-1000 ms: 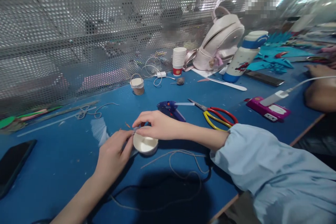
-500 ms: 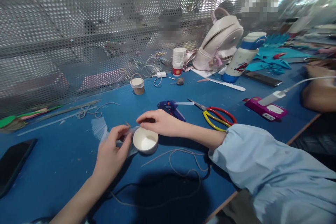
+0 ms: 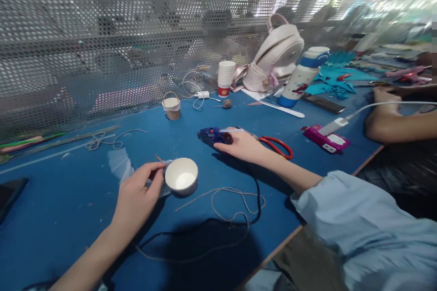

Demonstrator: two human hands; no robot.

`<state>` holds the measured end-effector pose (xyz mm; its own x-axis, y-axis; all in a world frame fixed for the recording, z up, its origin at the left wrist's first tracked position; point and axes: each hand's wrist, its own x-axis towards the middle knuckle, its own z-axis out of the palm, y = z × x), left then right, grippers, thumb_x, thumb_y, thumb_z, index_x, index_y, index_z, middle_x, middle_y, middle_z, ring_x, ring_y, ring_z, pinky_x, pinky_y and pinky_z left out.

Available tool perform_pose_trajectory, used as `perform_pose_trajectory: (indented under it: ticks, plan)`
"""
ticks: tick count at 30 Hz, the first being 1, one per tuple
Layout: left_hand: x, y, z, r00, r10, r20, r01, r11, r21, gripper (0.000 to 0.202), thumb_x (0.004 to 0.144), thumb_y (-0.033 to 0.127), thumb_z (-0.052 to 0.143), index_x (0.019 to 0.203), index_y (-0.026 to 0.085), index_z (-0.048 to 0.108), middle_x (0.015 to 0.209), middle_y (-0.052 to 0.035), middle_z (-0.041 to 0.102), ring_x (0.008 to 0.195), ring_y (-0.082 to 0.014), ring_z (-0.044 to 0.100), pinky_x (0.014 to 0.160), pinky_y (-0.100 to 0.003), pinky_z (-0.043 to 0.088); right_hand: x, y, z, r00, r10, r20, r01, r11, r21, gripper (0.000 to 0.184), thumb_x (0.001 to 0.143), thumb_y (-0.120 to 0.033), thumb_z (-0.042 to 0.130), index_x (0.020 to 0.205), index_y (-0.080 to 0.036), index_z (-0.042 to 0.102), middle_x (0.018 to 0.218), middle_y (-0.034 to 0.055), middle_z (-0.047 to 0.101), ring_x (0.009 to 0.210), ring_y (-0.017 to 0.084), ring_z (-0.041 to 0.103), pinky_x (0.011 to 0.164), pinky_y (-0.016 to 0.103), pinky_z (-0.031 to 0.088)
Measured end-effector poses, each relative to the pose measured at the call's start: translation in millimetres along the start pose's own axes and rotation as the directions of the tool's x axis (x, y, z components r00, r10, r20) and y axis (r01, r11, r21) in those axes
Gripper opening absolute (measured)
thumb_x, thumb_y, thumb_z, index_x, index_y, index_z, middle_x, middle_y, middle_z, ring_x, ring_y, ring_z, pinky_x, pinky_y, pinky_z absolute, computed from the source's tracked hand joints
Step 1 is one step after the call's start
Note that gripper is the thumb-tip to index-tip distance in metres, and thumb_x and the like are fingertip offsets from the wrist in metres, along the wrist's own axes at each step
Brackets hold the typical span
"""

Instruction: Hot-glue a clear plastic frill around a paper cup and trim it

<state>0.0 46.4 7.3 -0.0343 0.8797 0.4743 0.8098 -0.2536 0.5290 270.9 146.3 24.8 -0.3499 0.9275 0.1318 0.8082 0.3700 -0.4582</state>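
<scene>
A small white paper cup (image 3: 181,175) stands upright on the blue table (image 3: 68,218). My left hand (image 3: 136,191) is just left of it, fingers pinched on a thin clear strip that reaches the cup's side. My right hand (image 3: 244,144) lies farther back on the blue glue gun (image 3: 212,135), its fingers curled over the gun's body. A glue stick pokes out of the gun's rear. Red-handled scissors (image 3: 278,145) lie just right of that hand. A grey cord (image 3: 228,200) loops on the table in front of the cup.
A perforated metal screen stands behind the table. A stack of paper cups (image 3: 226,77), a small basket-like cup (image 3: 171,106), a pink backpack (image 3: 276,57), a bottle (image 3: 300,77) and a pink phone (image 3: 324,139) on a charger lie farther back. Another person's arm (image 3: 396,120) rests at the right.
My right hand has left the cup's rim and moved back and right onto the glue gun. My left hand still pinches the strip beside the cup.
</scene>
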Motion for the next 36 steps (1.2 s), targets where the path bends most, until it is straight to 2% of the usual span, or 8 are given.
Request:
perform_pose_trajectory:
  ticks: [4,7,12,16,19,22,30,36]
  plan:
    - [-1,3,-1.1,0.999,-0.026,0.026,0.027,0.999,-0.025,0.026,0.085,0.037,0.051,0.09,0.02,0.071,0.087,-0.0027,0.077,0.077,-0.0193,0.071,0.072,-0.03,0.054,25,-1,16,0.989,-0.039,0.145,0.008,0.978,0.207,0.027,0.085,-0.04,0.055,0.073,-0.016,0.057,0.068,0.0,0.055,0.065,0.013,0.05,0.062,0.026,0.035]
    - [-2,5,-1.8,0.999,-0.035,0.04,0.036,0.999,-0.034,0.028,0.085,0.04,0.051,0.09,0.02,0.07,0.087,-0.0029,0.076,0.079,-0.0195,0.071,0.071,-0.029,0.054,26,-4,21,0.989,-0.017,0.149,-0.017,0.973,0.23,0.022,0.084,-0.033,0.052,0.071,-0.016,0.057,0.064,-0.0007,0.052,0.061,0.013,0.047,0.058,0.026,0.034]
    - [-4,5,-3.0,0.998,-0.018,0.054,0.021,0.999,-0.05,0.027,0.087,0.04,0.052,0.09,0.021,0.07,0.087,-0.0017,0.076,0.079,-0.018,0.07,0.072,-0.028,0.052,-12,-19,2,1.0,-0.018,0.011,0.013,0.937,0.348,0.018,0.083,-0.034,0.055,0.077,-0.017,0.058,0.071,0.0008,0.06,0.063,0.013,0.054,0.06,0.025,0.04]
    - [-5,5,-2.1,0.998,0.022,0.054,-0.019,0.998,-0.057,0.026,0.088,0.04,0.053,0.091,0.019,0.069,0.084,-0.0019,0.075,0.076,-0.0172,0.07,0.068,-0.026,0.052,-49,-39,-11,0.978,-0.207,-0.01,0.192,0.887,0.419,0.014,0.083,-0.032,0.06,0.081,-0.018,0.058,0.068,-0.0016,0.062,0.056,0.01,0.053,0.054,0.021,0.04]
    - [-6,6,-0.3,0.998,0.042,0.045,-0.04,0.998,-0.046,0.025,0.088,0.039,0.054,0.09,0.018,0.068,0.085,-0.0026,0.075,0.076,-0.0167,0.07,0.068,-0.025,0.051,-58,-46,-5,0.892,-0.451,-0.041,0.434,0.824,0.364,0.015,0.085,-0.032,0.06,0.086,-0.016,0.059,0.071,0.0007,0.062,0.058,0.01,0.053,0.056,0.021,0.041]
    - [-6,7,1.4,0.997,0.068,0.032,-0.067,0.997,-0.035,0.023,0.089,0.036,0.053,0.09,0.019,0.068,0.084,-0.0018,0.075,0.074,-0.0153,0.069,0.068,-0.024,0.051,-55,-46,7,0.82,-0.57,-0.048,0.557,0.777,0.293,0.019,0.087,-0.033,0.059,0.087,-0.014,0.059,0.078,0.0051,0.063,0.065,0.012,0.055,0.058,0.022,0.042]
    - [-7,8,3.1,0.992,0.127,0.026,-0.125,0.99,-0.058,0.02,0.091,0.032,0.052,0.089,0.02,0.068,0.087,-0.0011,0.075,0.077,-0.0146,0.069,0.071,-0.022,0.052,-50,-45,16,0.847,-0.526,0.078,0.502,0.839,0.211,0.014,0.086,-0.027,0.057,0.092,-0.015,0.058,0.084,0.006,0.061,0.067,0.014,0.055,0.058,0.024,0.042]
    - [-7,9,3.3,0.996,0.087,0.027,-0.085,0.994,-0.065,0.022,0.09,0.034,0.051,0.088,0.021,0.069,0.088,-0.0035,0.076,0.082,-0.0188,0.071,0.074,-0.026,0.054,-50,-51,14,0.842,-0.528,0.108,0.507,0.844,0.174,0.016,0.09,-0.029,0.05,0.091,-0.014,0.055,0.081,0.0063,0.057,0.063,0.014,0.051,0.055,0.025,0.039]
